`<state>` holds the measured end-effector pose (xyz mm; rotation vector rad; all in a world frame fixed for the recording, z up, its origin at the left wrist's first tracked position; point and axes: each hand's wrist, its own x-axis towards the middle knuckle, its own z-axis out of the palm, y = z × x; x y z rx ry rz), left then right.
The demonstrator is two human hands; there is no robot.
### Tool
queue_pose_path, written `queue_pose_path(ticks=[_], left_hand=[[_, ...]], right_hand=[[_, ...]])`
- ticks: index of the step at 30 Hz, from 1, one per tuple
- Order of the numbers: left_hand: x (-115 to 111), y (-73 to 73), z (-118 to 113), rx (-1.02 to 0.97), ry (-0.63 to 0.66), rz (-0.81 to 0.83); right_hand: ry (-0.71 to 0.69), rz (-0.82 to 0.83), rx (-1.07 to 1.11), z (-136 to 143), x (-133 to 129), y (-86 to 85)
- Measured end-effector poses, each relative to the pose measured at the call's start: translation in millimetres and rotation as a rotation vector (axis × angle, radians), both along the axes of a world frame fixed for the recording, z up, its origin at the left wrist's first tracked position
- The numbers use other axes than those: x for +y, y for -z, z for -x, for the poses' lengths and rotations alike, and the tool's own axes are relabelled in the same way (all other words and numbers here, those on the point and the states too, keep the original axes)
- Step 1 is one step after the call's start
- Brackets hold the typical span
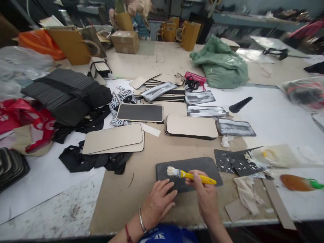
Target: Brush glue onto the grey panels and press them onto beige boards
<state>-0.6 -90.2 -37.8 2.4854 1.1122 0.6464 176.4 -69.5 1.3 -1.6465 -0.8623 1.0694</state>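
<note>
A dark grey rounded panel (202, 167) lies flat on the brown board in front of me. My left hand (160, 202) rests at its lower left edge, fingers apart and holding nothing. In my right hand (204, 195) is a yellow-handled brush (188, 175), pinched between thumb and fingers. The whitish bristles are over the left part of the panel, just above my left fingertips; whether they touch it I cannot tell. Behind the panel sits a stack of beige panels (192, 126). White-streaked panels (236, 127) lie to the right of that stack.
Beige panels (113, 138) lie on black straps (76, 158) at the left. A black bundle (68, 91) stands farther back. At the right are a glue-smeared sheet (275, 155) and an orange bottle (295, 182). A green bag (222, 64) sits behind; a person is across the table.
</note>
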Motion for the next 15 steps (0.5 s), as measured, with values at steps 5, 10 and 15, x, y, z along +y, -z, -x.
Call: queue_pose_path(ticks=[5,10,15], left_hand=[[0,25.6,-3,-0.003,-0.061,-0.057],[0,32.0,-3,-0.044,-0.084,-0.155],[3,33.0,2,0.010,-0.024,-0.280]], right_hand=[[-0.032,-0.015,-0.001,16,8,15.7],[0.211,-0.037,-0.283,-62,11,23.8],[0.387,-0.023,-0.552,-157,0,10.5]])
